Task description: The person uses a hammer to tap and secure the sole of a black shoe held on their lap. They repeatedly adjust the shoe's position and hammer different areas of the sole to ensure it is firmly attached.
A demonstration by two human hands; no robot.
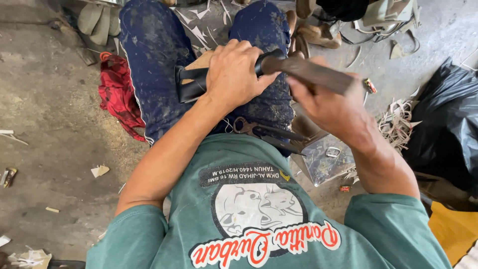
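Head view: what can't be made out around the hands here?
- Black strap: its middle is hidden under the left hand.
- Dark tool: motion-blurred, so its kind is unclear; the right hand covers its grip end.
- Pliers on the lap: partly hidden behind the left forearm.
- Black bag: cut off by the right edge.

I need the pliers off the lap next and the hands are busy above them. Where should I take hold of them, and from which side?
Probably by the two dark handles. The pliers lie flat across the lap, jaws toward the left hand, handles splayed toward the person's right, clear of the left forearm. Come in from the right, below the right hand, and close around both handles.
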